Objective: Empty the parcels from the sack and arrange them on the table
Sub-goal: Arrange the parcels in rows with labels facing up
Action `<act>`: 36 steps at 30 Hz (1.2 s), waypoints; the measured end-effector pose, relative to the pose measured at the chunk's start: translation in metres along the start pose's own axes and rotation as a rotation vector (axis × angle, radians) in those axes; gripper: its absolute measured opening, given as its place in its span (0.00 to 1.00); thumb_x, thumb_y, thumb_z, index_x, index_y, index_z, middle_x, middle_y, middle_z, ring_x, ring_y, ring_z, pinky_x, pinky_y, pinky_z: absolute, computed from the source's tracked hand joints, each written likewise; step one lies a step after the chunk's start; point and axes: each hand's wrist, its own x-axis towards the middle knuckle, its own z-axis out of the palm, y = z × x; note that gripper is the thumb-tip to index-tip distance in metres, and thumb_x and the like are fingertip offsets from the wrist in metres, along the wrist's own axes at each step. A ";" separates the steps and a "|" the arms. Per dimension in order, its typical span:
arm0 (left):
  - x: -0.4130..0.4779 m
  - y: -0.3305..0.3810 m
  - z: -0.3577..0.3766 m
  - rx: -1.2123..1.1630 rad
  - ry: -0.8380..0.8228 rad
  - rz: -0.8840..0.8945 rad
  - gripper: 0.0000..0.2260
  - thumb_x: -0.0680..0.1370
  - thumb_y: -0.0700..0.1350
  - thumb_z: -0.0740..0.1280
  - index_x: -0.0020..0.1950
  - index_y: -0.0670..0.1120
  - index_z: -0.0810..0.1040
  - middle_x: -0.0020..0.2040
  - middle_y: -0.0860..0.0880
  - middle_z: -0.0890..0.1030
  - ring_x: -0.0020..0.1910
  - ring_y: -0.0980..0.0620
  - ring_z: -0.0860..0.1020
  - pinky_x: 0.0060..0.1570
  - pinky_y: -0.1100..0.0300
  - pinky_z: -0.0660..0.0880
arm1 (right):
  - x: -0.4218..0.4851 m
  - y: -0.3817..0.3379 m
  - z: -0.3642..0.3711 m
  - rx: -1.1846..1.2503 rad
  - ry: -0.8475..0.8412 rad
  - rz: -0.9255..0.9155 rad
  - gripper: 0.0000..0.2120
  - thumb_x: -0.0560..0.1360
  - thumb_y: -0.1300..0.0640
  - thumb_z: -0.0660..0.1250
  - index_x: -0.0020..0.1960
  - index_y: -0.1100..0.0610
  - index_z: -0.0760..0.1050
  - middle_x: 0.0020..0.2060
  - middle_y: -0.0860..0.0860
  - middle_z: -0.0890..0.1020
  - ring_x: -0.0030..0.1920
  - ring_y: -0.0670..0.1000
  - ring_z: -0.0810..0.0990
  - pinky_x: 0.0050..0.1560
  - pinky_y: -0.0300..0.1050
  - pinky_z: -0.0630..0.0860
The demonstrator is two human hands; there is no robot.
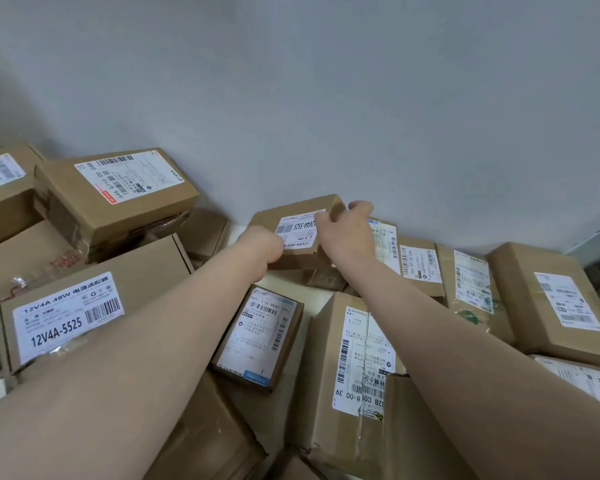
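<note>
Two bare forearms enter from the lower frame edge. No sleeves, gloves, watch, rings or bands are visible on either arm. The left hand [262,245] and right hand [347,233] are uncovered. Forearms are smooth, without markings or tattoos. Fingertips of both hands are partly hidden; nails cannot be assessed.

left box label [68,315] reads "12v4a-5525"; held box label [300,227] repeats it upside down.
</note>
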 end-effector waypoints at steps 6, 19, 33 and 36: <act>0.017 0.004 -0.019 0.683 0.184 0.080 0.20 0.80 0.47 0.62 0.69 0.39 0.69 0.69 0.39 0.69 0.68 0.40 0.67 0.63 0.53 0.66 | 0.011 -0.005 0.019 -0.095 -0.047 -0.076 0.18 0.80 0.51 0.59 0.63 0.61 0.63 0.55 0.57 0.79 0.49 0.57 0.76 0.45 0.46 0.68; 0.040 -0.003 -0.013 0.631 -0.025 0.246 0.24 0.81 0.42 0.63 0.76 0.47 0.64 0.73 0.44 0.69 0.68 0.44 0.71 0.64 0.57 0.71 | 0.008 0.013 0.055 -0.285 -0.125 -0.233 0.17 0.77 0.63 0.58 0.62 0.55 0.77 0.57 0.54 0.81 0.59 0.56 0.78 0.56 0.45 0.73; -0.052 -0.056 0.024 1.781 -0.306 0.351 0.54 0.73 0.57 0.72 0.77 0.48 0.30 0.79 0.40 0.41 0.77 0.39 0.37 0.67 0.29 0.33 | -0.039 0.040 -0.013 -0.880 -0.329 -0.121 0.17 0.76 0.49 0.62 0.64 0.51 0.70 0.60 0.53 0.74 0.65 0.58 0.67 0.58 0.54 0.67; -0.053 -0.053 0.028 1.850 -0.290 0.440 0.68 0.62 0.61 0.79 0.74 0.46 0.24 0.78 0.39 0.48 0.78 0.39 0.43 0.71 0.33 0.40 | -0.051 0.048 -0.027 -0.932 -0.268 -0.006 0.29 0.76 0.39 0.62 0.70 0.53 0.63 0.66 0.55 0.67 0.68 0.61 0.61 0.58 0.60 0.67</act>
